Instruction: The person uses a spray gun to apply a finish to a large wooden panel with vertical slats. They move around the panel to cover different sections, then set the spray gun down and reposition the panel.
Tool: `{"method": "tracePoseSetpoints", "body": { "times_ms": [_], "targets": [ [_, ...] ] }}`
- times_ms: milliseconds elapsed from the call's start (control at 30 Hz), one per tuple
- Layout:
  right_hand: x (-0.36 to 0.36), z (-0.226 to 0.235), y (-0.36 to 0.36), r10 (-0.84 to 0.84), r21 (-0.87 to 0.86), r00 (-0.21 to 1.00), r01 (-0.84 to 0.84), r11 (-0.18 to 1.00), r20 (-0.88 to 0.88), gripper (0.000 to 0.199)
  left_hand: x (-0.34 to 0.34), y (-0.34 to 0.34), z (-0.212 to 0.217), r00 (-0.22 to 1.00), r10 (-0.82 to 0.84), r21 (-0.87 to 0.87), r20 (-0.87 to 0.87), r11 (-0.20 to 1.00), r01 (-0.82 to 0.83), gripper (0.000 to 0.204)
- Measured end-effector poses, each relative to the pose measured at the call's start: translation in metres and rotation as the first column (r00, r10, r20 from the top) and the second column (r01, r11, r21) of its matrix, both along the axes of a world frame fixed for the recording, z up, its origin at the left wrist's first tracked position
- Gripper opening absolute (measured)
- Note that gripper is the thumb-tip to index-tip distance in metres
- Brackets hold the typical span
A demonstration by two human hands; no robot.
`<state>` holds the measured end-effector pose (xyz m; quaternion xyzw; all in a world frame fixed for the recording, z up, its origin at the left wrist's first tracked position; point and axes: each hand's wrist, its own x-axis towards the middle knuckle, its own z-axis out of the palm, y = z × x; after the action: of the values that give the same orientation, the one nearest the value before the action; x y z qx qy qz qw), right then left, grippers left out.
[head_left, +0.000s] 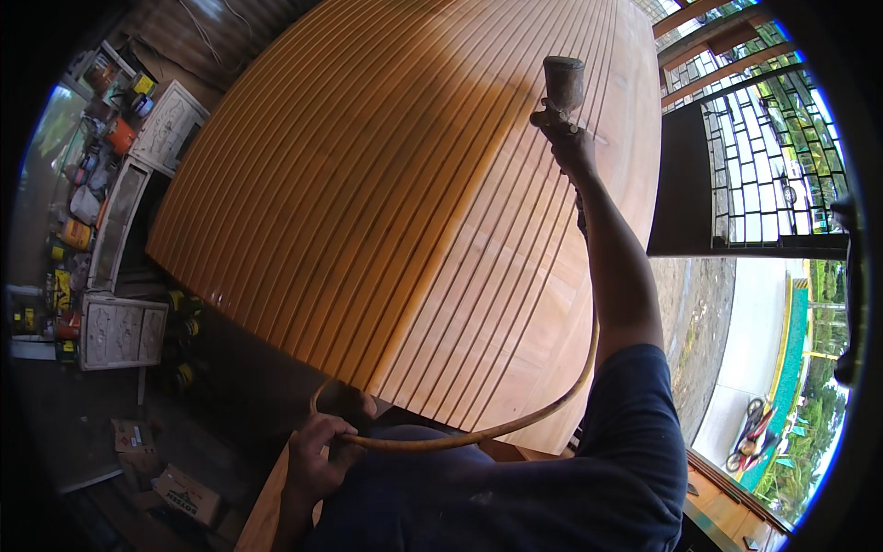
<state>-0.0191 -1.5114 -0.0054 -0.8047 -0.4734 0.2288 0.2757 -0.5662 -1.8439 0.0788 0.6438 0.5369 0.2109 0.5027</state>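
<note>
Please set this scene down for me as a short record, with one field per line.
Right hand: raised, holding a spray gun with its cup on top
Left hand: closed around a yellowish-brown hose
Work surface: large grooved wooden panel, darker orange-brown on the left, paler on the right
Left side: white cabinet, cardboard box below it
Right side: red motorcycle outside, on the road

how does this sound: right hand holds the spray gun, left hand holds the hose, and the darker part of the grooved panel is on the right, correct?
The side is wrong. In the head view, the darker part of the grooved panel is on the left, and the paler part on the right. The right hand holds the spray gun, and the left hand the hose.
</note>
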Motion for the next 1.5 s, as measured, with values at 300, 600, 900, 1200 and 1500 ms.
{"method": "tracePoseSetpoints", "body": {
  "times_ms": [300,600,900,1200,1500],
  "targets": [
    [-0.039,-0.017,-0.070,0.082,-0.070,0.997,-0.082,0.994,-0.003,0.040,-0.022,-0.011,-0.002,0.998,-0.054,0.049,0.018,0.997,0.053,0.032],
    [-0.125,-0.025,-0.196,0.119,-0.064,0.973,-0.134,0.989,-0.197,0.029,-0.065,-0.034,0.002,0.992,-0.081,0.084,0.101,0.994,0.072,0.034],
    [-0.228,0.018,-0.336,0.056,-0.251,0.882,-0.193,0.949,-0.468,0.024,-0.117,-0.066,0.000,0.986,-0.109,0.081,0.129,0.992,0.099,0.030],
    [-0.156,-0.013,-0.201,0.113,-0.001,0.991,-0.113,0.994,-0.066,0.030,-0.102,-0.067,-0.009,0.990,0.005,0.096,0.139,0.995,-0.019,0.031],
    [-0.050,-0.014,-0.045,0.083,-0.122,0.946,-0.047,0.991,0.313,0.045,-0.056,-0.040,-0.011,0.996,0.056,0.135,0.070,0.989,-0.065,0.028]
  ]
}}
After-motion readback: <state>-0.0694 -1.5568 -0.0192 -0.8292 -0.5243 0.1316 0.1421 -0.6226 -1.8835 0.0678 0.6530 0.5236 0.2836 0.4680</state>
